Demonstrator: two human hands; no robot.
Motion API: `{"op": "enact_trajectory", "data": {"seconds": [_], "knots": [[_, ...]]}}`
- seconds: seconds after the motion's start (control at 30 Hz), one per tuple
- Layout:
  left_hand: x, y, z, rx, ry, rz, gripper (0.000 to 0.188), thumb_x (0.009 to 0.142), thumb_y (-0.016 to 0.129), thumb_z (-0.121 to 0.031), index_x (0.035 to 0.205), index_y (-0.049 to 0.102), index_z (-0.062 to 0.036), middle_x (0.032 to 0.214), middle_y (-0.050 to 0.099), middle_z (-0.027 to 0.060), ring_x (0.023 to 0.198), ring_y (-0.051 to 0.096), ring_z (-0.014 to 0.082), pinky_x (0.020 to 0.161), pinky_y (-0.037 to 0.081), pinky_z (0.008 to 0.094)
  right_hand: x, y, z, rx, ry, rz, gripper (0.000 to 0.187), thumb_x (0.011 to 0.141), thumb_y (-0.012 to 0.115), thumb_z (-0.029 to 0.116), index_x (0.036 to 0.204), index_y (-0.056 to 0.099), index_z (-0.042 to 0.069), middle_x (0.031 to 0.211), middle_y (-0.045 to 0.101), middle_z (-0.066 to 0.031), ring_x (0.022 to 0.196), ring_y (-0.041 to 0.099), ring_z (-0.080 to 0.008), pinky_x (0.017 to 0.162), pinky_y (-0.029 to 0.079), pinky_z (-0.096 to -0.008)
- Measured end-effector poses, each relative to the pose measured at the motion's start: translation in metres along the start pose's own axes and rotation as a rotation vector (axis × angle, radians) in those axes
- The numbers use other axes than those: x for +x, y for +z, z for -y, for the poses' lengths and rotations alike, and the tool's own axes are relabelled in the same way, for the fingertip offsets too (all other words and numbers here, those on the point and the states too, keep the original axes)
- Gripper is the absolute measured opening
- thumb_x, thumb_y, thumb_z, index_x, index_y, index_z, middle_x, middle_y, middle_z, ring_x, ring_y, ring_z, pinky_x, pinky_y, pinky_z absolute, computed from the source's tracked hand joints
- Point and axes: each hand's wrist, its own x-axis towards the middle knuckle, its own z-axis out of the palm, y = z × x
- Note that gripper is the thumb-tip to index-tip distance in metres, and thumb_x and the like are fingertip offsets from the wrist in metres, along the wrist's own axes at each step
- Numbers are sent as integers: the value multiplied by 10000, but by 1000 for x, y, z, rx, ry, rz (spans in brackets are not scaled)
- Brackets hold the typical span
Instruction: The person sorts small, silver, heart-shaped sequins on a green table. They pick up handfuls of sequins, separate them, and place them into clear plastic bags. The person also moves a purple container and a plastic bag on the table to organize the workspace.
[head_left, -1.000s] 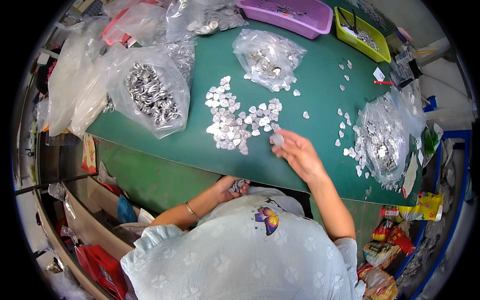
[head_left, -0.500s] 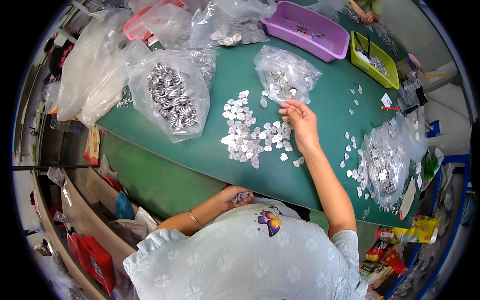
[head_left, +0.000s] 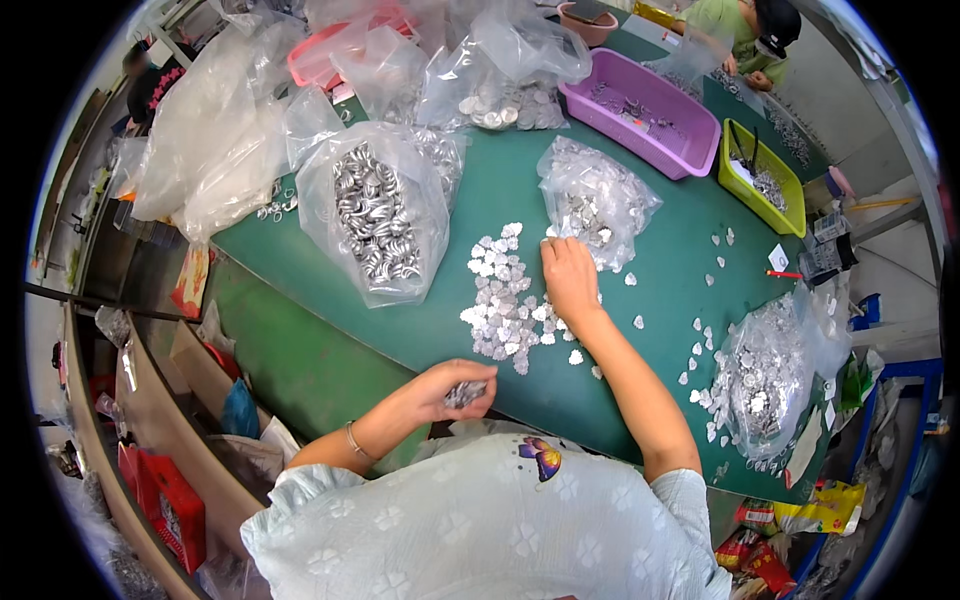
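Note:
Off the table's near edge, my left hand (head_left: 450, 388) is curled around a small bunch of grey metal charms (head_left: 465, 393). My right hand (head_left: 570, 278) is over the table, fingers bent down and pressed together at the surface; whatever is at their tips is hidden. Just left of it spreads a patch of flat, silvery, scallop-edged charms (head_left: 500, 300), some partly covered by the hand. A clear plastic bag (head_left: 600, 200) of similar pieces lies right beyond my right fingers.
Left stands a large clear bag (head_left: 375, 220) of curved silver pieces. A purple basin (head_left: 645, 115) and a yellow-green basket (head_left: 765, 180) sit at the back. Another bag (head_left: 765, 380) with loose charms lies right. Across the table, a person in green (head_left: 735, 35) works with their hands.
My left hand has risen toward the table edge, still holding its charms. My right hand has gone from spread fingers to fingers drawn together, lower beside the bag. The view has shifted slightly.

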Motion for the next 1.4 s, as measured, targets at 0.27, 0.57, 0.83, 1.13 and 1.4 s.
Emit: {"op": "enact_trajectory", "data": {"seconds": [0.27,0.57,0.83,1.13,1.4], "knots": [[76,47,-61,-426,227,-158,179,910,535,-242,911,529,-63,782,518,64,610,469,134,445,364,203,-23,-49,8,640,403,-158,205,802,553,-28,978,646,20,814,618,-159,728,592,-287,633,458,-373],[165,99,-140,-271,690,-146,407,917,414,-267,1239,412,-18,1306,430,122,1250,360,261,1067,210,525,-81,-97,17,1244,933,14,171,917,541,51,1029,658,-1,687,546,70,588,425,-5,511,329,-177],[138,85,-79,276,785,-295,428,894,503,-131,1306,455,-25,1141,543,69,1097,490,144,997,367,354,-85,-99,16,1393,935,-239,242,889,550,-33,1129,572,-55,865,623,-48,720,562,-74,632,453,-202],[120,58,-63,842,369,-22,302,968,485,-165,1153,551,65,1017,656,135,899,662,174,726,555,269,-81,-89,18,1288,844,-327,216,878,561,-52,1093,582,-55,977,580,-76,786,603,-102,652,493,-209],[96,131,-266,318,885,-144,333,943,401,-88,1199,442,122,1059,618,265,956,658,292,762,564,345,-94,-105,5,1145,823,-80,156,907,551,34,1028,627,-29,960,620,-71,837,600,-132,767,477,-253]]}}
